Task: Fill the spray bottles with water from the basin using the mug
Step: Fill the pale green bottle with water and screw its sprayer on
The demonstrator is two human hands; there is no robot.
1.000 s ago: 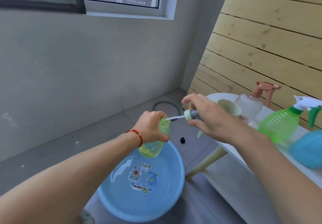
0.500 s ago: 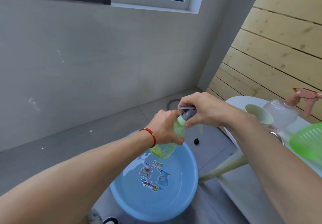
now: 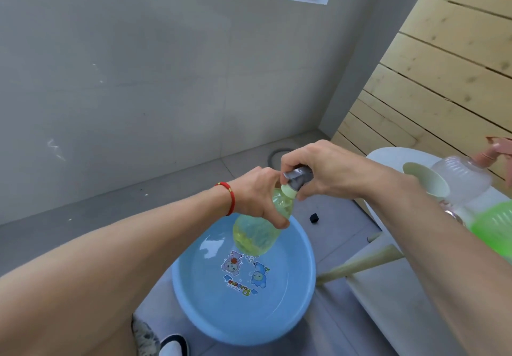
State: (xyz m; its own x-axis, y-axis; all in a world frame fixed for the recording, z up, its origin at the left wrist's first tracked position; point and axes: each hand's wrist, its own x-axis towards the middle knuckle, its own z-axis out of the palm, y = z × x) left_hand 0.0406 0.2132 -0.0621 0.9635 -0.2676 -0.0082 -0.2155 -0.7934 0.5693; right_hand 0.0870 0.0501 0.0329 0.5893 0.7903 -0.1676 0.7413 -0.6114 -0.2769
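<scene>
My left hand grips the neck of a yellow-green spray bottle, held tilted over the blue basin on the floor. My right hand is curled round the grey spray head seated on the bottle's mouth. Water fills the basin, with cartoon stickers showing on its bottom. A pale cream mug stands on the white table at the right. Beside it are a clear bottle with a pink sprayer and a green bottle, partly cut off by the frame.
The table's pale leg slants down toward the basin's right side. A small black object lies on the tiled floor behind the basin. A round floor drain sits near the wall corner. My shoe is by the basin's near edge.
My right hand brought the spray head with its tube from beside the bottle into the bottle's mouth and now holds it seated there. The view shifted left and down.
</scene>
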